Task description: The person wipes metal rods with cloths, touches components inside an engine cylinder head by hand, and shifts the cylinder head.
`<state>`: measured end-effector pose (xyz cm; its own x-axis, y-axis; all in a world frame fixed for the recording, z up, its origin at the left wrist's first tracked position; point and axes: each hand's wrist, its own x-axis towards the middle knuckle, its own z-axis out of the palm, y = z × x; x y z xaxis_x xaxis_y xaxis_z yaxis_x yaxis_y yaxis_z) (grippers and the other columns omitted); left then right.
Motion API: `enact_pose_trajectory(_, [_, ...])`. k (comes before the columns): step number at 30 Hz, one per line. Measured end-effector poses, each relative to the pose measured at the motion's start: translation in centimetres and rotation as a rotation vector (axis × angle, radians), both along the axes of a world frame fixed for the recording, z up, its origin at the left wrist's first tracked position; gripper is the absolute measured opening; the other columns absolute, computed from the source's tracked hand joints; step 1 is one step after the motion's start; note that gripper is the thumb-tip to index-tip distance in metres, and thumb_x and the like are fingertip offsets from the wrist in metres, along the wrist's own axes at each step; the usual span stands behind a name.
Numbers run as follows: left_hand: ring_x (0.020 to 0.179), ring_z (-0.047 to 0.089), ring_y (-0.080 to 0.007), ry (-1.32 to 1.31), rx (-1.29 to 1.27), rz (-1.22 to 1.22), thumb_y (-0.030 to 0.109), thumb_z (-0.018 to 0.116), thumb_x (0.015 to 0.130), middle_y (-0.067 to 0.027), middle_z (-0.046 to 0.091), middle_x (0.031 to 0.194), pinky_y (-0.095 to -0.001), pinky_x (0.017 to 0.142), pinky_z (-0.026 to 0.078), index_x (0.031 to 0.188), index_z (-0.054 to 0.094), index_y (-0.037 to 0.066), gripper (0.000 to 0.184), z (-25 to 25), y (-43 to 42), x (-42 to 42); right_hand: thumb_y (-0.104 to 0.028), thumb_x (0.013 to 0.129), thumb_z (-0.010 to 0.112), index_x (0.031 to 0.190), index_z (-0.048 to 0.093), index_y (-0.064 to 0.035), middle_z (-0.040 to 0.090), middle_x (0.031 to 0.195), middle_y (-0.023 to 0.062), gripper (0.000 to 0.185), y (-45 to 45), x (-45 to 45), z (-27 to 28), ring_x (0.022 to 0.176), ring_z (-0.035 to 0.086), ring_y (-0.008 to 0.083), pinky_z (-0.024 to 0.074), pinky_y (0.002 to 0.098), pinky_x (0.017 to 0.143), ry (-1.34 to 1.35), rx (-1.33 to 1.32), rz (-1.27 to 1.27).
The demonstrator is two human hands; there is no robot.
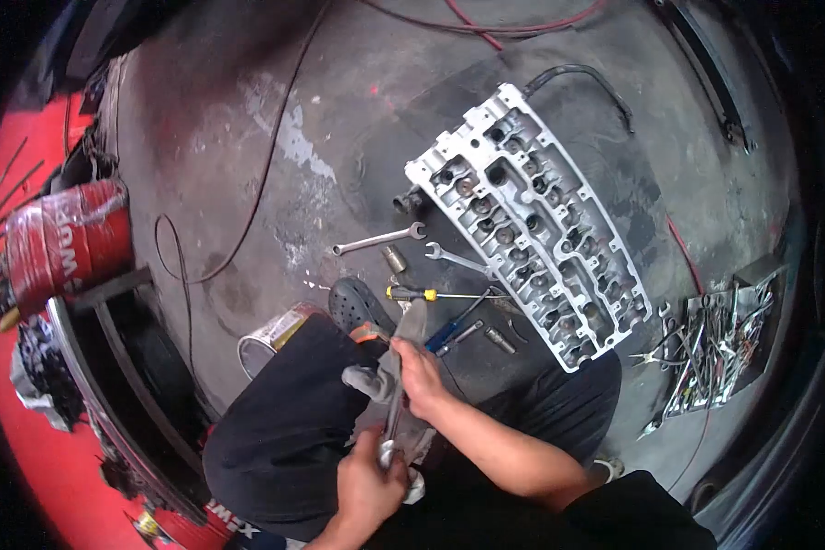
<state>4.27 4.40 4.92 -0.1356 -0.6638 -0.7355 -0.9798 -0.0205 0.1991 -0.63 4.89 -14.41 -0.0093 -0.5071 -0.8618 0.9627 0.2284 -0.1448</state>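
Observation:
My right hand (419,378) is closed around a grey rag (367,381), which is wrapped about a long metal tool. Below it, my left hand (368,484) grips this metal tool (395,417) near its shiny rounded end; the rag hides its other end. A bit of whitish material (414,489) shows beside my left fingers. Just past the rag, a yellow-and-black screwdriver (412,293) lies on the floor. Around it are a combination wrench (376,240), a second wrench (458,260), a socket (394,258) and a blue-handled tool (449,331).
A large metal cylinder head (536,229) lies at right, its near end by my knee. Further right is a tray of tools (720,348). At left stand a red drum (69,243) and a metal can (268,341). A dark cable (270,174) crosses the floor.

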Motion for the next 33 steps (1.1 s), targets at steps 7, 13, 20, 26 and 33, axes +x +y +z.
enact_pose_trajectory(7, [0.082,0.066,-0.0406,0.105,-0.085,-0.221,0.007,0.067,0.074,-0.0220,0.065,0.092,-0.0485,0.073,0.053,0.118,0.063,0.011,0.045,-6.4,2.7,2.8,-0.068,0.093,0.038,0.099,0.069,0.0077,0.064,0.103,0.0350,0.082,5.9,-4.0,-6.1,0.107,0.061,0.0466,0.0458,0.0475,0.094,0.673,0.240,0.932])
enact_pose_trajectory(13, [0.093,0.065,-0.0413,0.327,-0.132,-0.035,0.005,0.063,0.079,-0.0221,0.066,0.099,-0.0484,0.084,0.052,0.122,0.060,0.013,0.043,-12.3,6.2,6.3,-0.045,0.094,0.054,0.110,0.070,-0.0048,0.067,0.111,0.0191,0.045,8.1,-3.7,-4.6,0.112,0.059,0.0371,0.0439,0.0434,0.098,1.367,0.084,0.883])
enact_pose_trajectory(20, [0.086,0.068,-0.0430,0.132,0.052,-0.122,0.014,0.063,0.080,-0.0270,0.067,0.092,-0.0522,0.078,0.054,0.119,0.050,0.000,0.043,-13.6,7.7,8.9,-0.027,0.091,0.062,0.111,0.068,-0.0036,0.069,0.103,0.0195,0.031,6.3,-5.2,-8.5,0.096,0.066,0.0372,0.0521,0.0448,0.084,1.521,0.174,0.716])
enact_pose_trajectory(26, [0.095,0.066,-0.0457,-0.034,0.260,-0.061,0.016,0.063,0.076,-0.0319,0.067,0.097,-0.0516,0.087,0.052,0.111,0.054,-0.004,0.041,-16.4,8.6,8.9,-0.023,0.095,0.057,0.108,0.069,-0.0087,0.069,0.101,0.0181,0.023,-2.1,-9.3,-14.2,0.093,0.067,0.0386,0.0543,0.0471,0.081,1.834,0.282,0.686])
enact_pose_trajectory(33, [0.098,0.065,-0.0449,-0.157,0.310,-0.037,0.020,0.062,0.079,-0.0298,0.067,0.102,-0.0515,0.090,0.051,0.116,0.055,0.000,0.043,-18.0,9.4,9.7,-0.028,0.096,0.056,0.097,0.065,-0.0083,0.063,0.102,0.0159,0.021,-4.8,-10.1,-16.3,0.086,0.067,0.0395,0.0544,0.0514,0.075,1.765,0.352,0.803])
